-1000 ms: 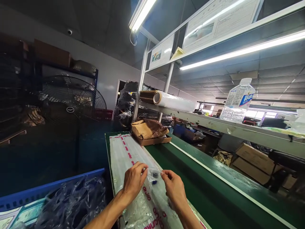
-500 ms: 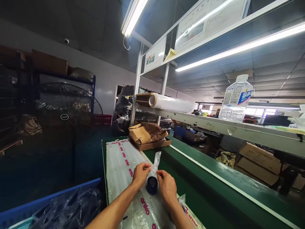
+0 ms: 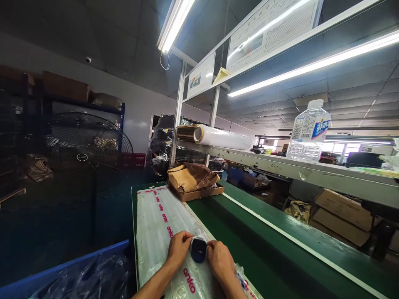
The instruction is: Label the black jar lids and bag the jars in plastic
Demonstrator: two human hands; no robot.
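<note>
A small dark, rounded object (image 3: pixel 198 250) sits between my hands over the wrapped work surface; its exact kind does not show. Behind and around its top edge is a clear plastic bag (image 3: pixel 197 231). My left hand (image 3: pixel 180 248) pinches the bag at the object's left side, thumb and fingertips together. On the other side my right hand (image 3: pixel 219 256) pinches the plastic close to the object's right edge. The surface below is covered with a translucent sheet (image 3: pixel 152 220) carrying pink "anko" print.
A green conveyor belt (image 3: pixel 249 236) runs along the right. At the far end lies a cardboard tray (image 3: pixel 199 193) with brown paper. A blue crate (image 3: pixel 62 265) of plastic bags stands at lower left. On the shelf are a film roll (image 3: pixel 224 137) and a plastic bottle (image 3: pixel 309 131).
Both hands have moved down, closer to me. The plastic, which stood up in a twist above the dark object, now lies low around it. The object's face is turned more toward me.
</note>
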